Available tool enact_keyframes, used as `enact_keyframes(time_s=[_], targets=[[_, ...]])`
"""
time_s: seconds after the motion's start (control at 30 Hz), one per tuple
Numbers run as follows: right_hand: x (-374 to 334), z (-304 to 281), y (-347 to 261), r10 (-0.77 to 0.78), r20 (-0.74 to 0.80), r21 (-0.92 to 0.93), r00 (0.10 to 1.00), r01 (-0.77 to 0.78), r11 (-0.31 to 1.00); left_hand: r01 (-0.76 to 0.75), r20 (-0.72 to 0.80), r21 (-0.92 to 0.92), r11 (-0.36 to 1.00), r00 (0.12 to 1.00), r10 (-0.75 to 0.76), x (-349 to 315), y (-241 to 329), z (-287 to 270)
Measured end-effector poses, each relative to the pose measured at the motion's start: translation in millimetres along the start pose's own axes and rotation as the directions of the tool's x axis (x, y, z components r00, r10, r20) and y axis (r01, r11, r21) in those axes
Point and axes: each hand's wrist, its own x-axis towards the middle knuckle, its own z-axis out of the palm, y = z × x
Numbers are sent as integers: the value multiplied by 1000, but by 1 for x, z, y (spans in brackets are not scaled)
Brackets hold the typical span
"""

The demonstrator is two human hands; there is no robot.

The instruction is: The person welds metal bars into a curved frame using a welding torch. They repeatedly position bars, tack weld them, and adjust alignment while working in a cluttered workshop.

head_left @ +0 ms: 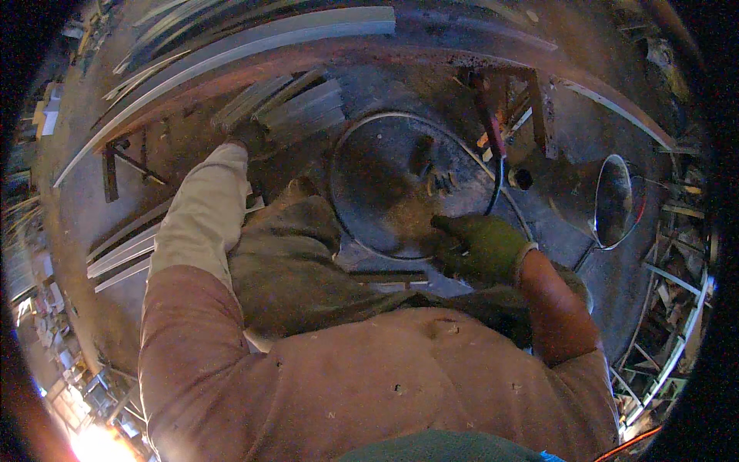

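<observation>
My left hand, in a dark glove below a pale sleeve, reaches to the near end of a bundle of grey metal strips. Shadow hides its fingers, so its grip cannot be made out. My right hand, in a green glove, is over the near right rim of a large round metal drum. Its fingers are curled; what they hold, if anything, is hidden. Inside the drum lie a dark lump and a few small pieces.
A long pale metal bar lies along a rusty workbench edge ahead. A bucket on its side is at the right, near a cable. More strips lie at left. Bright light glares at lower left.
</observation>
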Motion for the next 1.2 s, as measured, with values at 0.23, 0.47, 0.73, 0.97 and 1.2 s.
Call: enact_keyframes(time_s=[0.23, 0.47, 0.73, 0.97, 1.2], targets=[[16, 5, 7, 24, 33, -37, 999, -23, 999, -19, -274, 214, 977, 959, 78, 29, 38, 13], [20, -7, 10, 72, 67, -37, 995, -70, 997, 28, -231, 80, 996, 973, -9, 53, 44, 53], [8, -5, 20, 13, 45, 27, 999, -15, 1000, -208, -330, -65, 976, 928, 176, 14, 25, 66], [-2, -5, 14, -236, -105, -55, 966, 231, 971, -396, -166, 162, 904, 892, 421, -67, 67, -44], [-8, -5, -5, -189, 0, -98, 982, 188, 977, -77, 189, -463, 883, 965, 183, -249, 294, -257]])
